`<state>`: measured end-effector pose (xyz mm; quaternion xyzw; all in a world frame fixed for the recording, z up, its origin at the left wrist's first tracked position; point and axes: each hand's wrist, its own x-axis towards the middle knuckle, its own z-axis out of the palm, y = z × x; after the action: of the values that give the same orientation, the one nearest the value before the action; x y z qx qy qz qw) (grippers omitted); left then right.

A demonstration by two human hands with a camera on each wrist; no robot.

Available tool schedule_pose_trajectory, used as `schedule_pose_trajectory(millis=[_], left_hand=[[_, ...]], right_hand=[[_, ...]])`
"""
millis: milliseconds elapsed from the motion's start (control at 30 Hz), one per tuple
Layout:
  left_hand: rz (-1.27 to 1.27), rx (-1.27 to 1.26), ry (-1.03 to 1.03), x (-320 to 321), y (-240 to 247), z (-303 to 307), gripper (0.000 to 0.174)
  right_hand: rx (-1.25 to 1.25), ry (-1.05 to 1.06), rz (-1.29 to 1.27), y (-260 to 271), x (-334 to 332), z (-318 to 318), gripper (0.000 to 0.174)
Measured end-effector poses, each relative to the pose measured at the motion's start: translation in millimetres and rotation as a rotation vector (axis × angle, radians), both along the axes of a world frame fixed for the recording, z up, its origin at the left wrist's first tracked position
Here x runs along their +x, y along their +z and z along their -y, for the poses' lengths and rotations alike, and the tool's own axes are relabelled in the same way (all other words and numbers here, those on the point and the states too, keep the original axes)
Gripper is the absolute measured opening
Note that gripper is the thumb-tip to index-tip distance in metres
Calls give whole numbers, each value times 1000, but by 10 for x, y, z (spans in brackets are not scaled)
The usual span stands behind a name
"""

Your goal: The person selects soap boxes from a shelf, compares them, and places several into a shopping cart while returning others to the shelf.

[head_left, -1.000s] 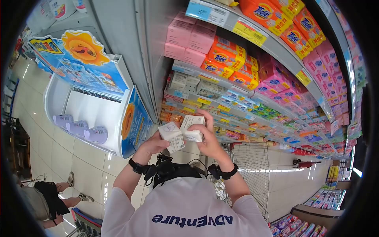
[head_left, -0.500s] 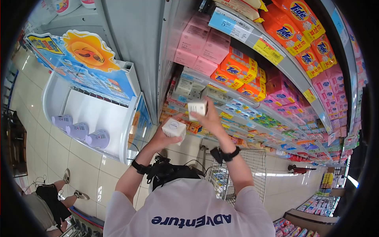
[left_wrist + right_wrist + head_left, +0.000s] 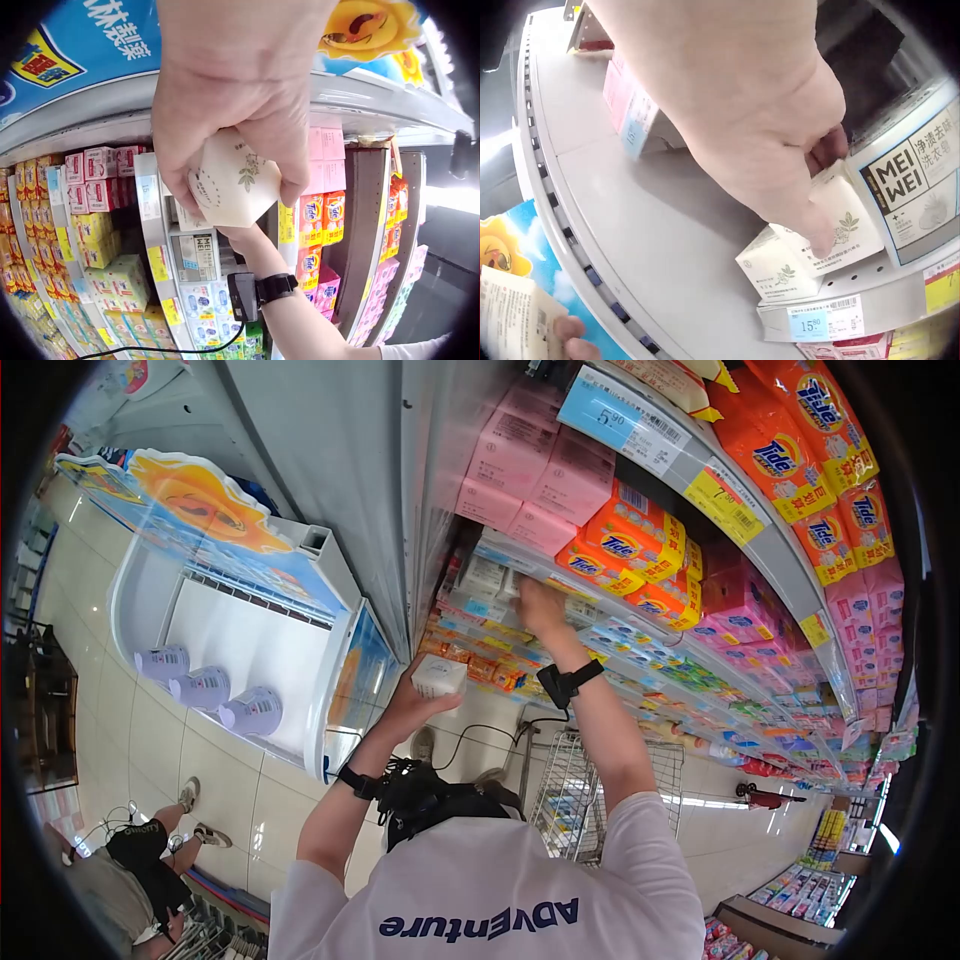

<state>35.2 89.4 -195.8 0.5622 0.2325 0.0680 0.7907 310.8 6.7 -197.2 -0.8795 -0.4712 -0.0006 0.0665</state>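
Note:
My left hand (image 3: 403,710) grips a small white soap box (image 3: 440,676) out in front of my body. In the left wrist view its cream face (image 3: 244,184) carries a green leaf print, with thumb and fingers on opposite sides. My right hand (image 3: 542,608) reaches into the shelf. Seen from the right wrist, it holds a matching white soap box (image 3: 847,229) at the shelf's front edge, thumb on the leaf-printed face and fingers behind. Another such box (image 3: 776,271) sits right beside it. On the other side stands a MEI WEI laundry soap pack (image 3: 922,184).
Above my right hand are pink boxes (image 3: 510,455) and orange Tide packs (image 3: 625,540). A blue-and-white display stand (image 3: 230,670) with purple containers (image 3: 250,710) is at left. A shopping cart (image 3: 570,795) stands near my right side; another person (image 3: 130,880) is at lower left.
My right hand has moved from beside the left hand, carrying a white box, up into the shelf. The left hand keeps its box and has shifted slightly.

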Motion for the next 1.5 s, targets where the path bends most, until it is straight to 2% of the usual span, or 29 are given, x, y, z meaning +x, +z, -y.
schedule_pose_trajectory(millis=[67, 233, 300, 367, 500, 567, 700, 733, 800, 967, 1000, 1067, 1133, 1167, 1200, 1300, 1400, 1467, 1500], left_hand=[[-13, 2, 2, 23, -28, 22, 75], [-37, 2, -11, 99, 6, 80, 72], [-10, -23, 2, 138, -32, 110, 60], [-13, -28, 24, 203, -7, 178, 60], [-20, -42, 38, 301, -9, 198, 56], [-2, -45, 40, 353, -40, 221, 54], [6, -78, 54, 417, -51, 296, 51], [5, -72, 44, 410, -68, 312, 51], [14, -84, 71, 379, -84, 350, 62], [-100, 32, 81, 259, -135, 432, 64], [-161, 86, 93, 227, -195, 456, 65], [-168, -10, 81, 142, -321, 434, 67], [-185, 3, 168, 125, -522, 390, 61], [-115, -54, 144, 144, -490, 375, 59], [-89, -108, 138, 167, -577, 327, 56], [-199, -81, 189, 275, -529, 412, 55], [-177, -72, 69, 325, -648, 551, 57], [-225, -18, -51, 363, -539, 743, 60], [-239, -8, -65, 385, -560, 845, 60]], right_hand=[[-66, -15, -85, -96, 60, -32, 33], [-71, -36, -86, -205, 133, -14, 35], [-67, -29, -59, -278, 164, 21, 36], [5, -25, 62, -341, 173, 74, 40], [2, 18, 34, -134, 88, 99, 44], [128, 38, 43, -77, -13, 50, 48], [195, -4, 75, -245, -22, -26, 49], [204, -10, 120, -269, -28, -32, 47], [219, -23, 164, -322, -33, -51, 45], [211, -95, 97, -422, -44, -80, 40], [337, -34, 133, -356, -96, -34, 43], [485, -1, 170, -252, -244, 126, 49], [577, -18, 87, -181, -478, 454, 50], [654, -12, 11, -151, -640, 734, 49], [628, -108, 23, -133, -802, 1100, 49], [484, -151, -380, -225, -1035, 2055, 44], [390, -280, -721, -321, -1269, 3556, 51], [444, -634, -702, -632, -1456, 4638, 52], [449, -931, -751, -788, -1533, 5141, 55]])
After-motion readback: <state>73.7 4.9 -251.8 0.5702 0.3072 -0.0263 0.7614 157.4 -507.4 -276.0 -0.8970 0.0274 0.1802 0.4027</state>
